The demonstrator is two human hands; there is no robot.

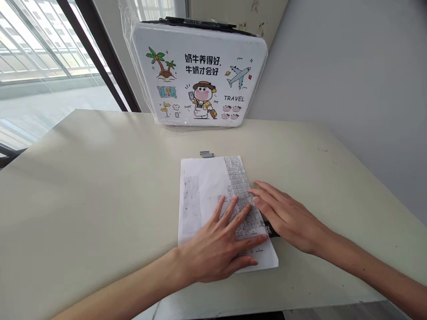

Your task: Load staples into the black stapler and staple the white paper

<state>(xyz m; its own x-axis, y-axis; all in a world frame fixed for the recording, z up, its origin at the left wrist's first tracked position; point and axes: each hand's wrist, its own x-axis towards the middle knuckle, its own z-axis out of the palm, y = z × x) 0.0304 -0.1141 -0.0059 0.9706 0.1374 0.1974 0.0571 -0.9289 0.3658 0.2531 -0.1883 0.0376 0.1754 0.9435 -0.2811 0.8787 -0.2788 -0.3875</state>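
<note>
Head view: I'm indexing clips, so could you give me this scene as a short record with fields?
Left hand: spread over printed paper
Right hand: beside the paper's right edge, fingers extended
Near right hand: black object, partly hidden
Paper's far edge: small gray pieces
Behind: white cartoon-printed case, upright on table

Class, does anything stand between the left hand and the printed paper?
Nothing visible does: the left hand lies spread on the printed paper. A dark object shows at the paper's right edge, near the right hand.
</note>
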